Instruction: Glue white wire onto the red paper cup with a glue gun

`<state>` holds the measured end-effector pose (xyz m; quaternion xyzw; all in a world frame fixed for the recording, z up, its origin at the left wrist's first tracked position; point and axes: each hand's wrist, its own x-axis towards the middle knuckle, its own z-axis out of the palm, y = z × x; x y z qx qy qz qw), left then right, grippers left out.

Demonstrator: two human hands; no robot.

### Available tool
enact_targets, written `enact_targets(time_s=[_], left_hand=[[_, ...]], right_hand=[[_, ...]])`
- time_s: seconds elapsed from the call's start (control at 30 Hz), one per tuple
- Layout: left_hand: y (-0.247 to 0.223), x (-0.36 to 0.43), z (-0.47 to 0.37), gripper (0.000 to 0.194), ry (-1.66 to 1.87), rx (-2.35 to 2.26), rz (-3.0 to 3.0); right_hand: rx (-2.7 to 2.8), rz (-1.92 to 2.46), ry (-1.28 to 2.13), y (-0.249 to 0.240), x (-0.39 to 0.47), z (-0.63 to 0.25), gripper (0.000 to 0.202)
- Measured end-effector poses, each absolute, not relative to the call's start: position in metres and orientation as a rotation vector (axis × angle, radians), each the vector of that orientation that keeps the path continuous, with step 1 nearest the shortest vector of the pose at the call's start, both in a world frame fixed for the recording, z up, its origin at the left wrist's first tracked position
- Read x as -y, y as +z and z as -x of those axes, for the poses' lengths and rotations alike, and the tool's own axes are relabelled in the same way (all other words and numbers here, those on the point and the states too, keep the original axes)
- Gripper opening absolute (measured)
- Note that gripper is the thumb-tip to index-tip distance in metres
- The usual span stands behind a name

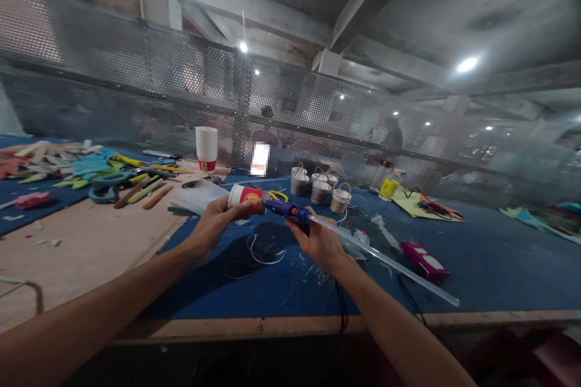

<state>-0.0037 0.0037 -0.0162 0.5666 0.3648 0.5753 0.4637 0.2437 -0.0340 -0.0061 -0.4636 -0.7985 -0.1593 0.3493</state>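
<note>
A red and white paper cup (pixel 246 199) lies on its side in my left hand (pixel 214 225), with the fingers wrapped round it. My right hand (pixel 321 243) grips a blue glue gun (pixel 284 209), whose nozzle end is at the right end of the cup. Whether the tip touches the cup I cannot tell. A long translucent glue stick (pixel 390 262) sticks out of the back of the gun toward the lower right. Beneath the hands, a loop of white cord (pixel 265 259) lies on the blue table surface (pixel 204 293).
Behind the hands stand several small handled buckets (pixel 321 189). A stack of paper cups (pixel 207 148) is at the back left, near scissors (pixel 111 186) and markers. To the right are a bottle (pixel 389 186), yellow sheets (pixel 420 205) and a magenta box (pixel 425 261). Mesh partition (pixel 190 78) behind.
</note>
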Motion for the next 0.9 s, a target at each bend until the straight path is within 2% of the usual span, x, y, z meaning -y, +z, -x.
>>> enact_targets(time_s=[0.57,0.9], left_hand=[[-0.0139,0.0012,0.0037,0.029,1.383,-0.914,-1.449],[-0.0108,0.0039,0.0023,0.023,1.404,-0.960,-1.444]], right_hand=[[2.044,1.223,-0.401,-0.0078,0.0313,-0.2448,0.036],[2.032,1.224,-0.399,-0.0084,0.0308,-0.2458,0.036]])
